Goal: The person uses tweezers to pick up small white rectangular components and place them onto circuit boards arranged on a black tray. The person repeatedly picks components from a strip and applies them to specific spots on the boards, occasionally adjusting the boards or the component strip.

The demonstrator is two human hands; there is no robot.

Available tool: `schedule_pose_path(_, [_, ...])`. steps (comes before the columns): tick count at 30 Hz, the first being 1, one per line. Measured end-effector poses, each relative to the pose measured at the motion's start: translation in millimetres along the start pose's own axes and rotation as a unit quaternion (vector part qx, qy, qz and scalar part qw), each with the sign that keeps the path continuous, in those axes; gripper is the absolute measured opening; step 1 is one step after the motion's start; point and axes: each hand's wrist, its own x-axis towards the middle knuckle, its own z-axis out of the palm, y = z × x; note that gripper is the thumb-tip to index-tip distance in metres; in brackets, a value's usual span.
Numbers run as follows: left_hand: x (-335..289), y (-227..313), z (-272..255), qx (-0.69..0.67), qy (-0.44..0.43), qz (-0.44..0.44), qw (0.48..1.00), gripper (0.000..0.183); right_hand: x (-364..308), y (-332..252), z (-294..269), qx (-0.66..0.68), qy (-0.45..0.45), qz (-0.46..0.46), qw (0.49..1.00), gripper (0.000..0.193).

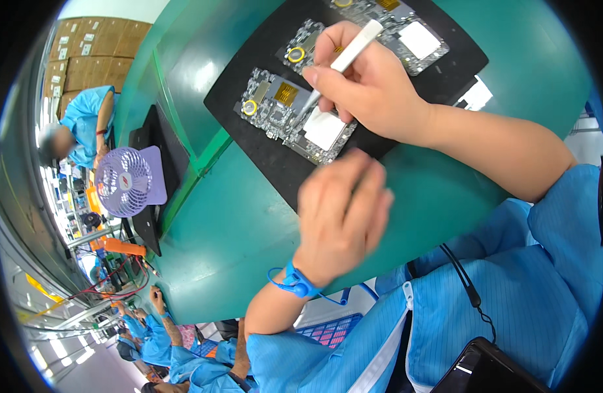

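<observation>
My right hand [380, 92] grips a slim white-handled tool [357, 46], whose narrow grey tip points down at the nearest circuit board [275, 114]. This board lies on a black mat [265, 160] and carries a white rectangular patch [324, 130], a gold-coloured pad and a yellow-ringed round part. My left hand [340, 213], blurred by motion, hovers by the mat's near edge, close to the board's lower corner. Its fingertips are hard to make out. A blue wrist strap [293, 281] circles my left wrist. Behind my right hand, another circuit board [409, 42] is partly covered.
The green table [242, 242] has a raised green strip [196, 164] to the left. Past it stand a purple fan [128, 182] and a black panel. Co-workers in blue sit at the left and lower left. Cardboard boxes [95, 49] are stacked behind. A dark phone-like device [478, 370] hangs at my front.
</observation>
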Motion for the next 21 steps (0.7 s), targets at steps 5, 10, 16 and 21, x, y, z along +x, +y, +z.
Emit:
schedule_pose_path(5, [27.0,87.9,-9.1,-0.749,-0.128,-0.002,0.650,0.050,14.9,-22.5,-3.2,0.102,0.022,0.055,0.993,0.018])
schedule_pose_path(10, [56.5,116.3,14.6,-0.806,-0.421,0.077,0.410,0.044,20.6,-59.1,-31.7,0.122,0.024,0.061,0.990,0.016])
schedule_pose_path(16, [73.0,147.0,24.5,-0.839,-0.391,0.078,0.371,0.041,32.4,-85.1,-120.0,0.060,0.112,-0.033,0.991,0.019])
schedule_pose_path(21, [110.6,154.1,10.7,-0.821,-0.295,0.118,0.474,0.041,34.3,-57.4,-215.4,-0.203,0.233,-0.154,0.938,0.034])
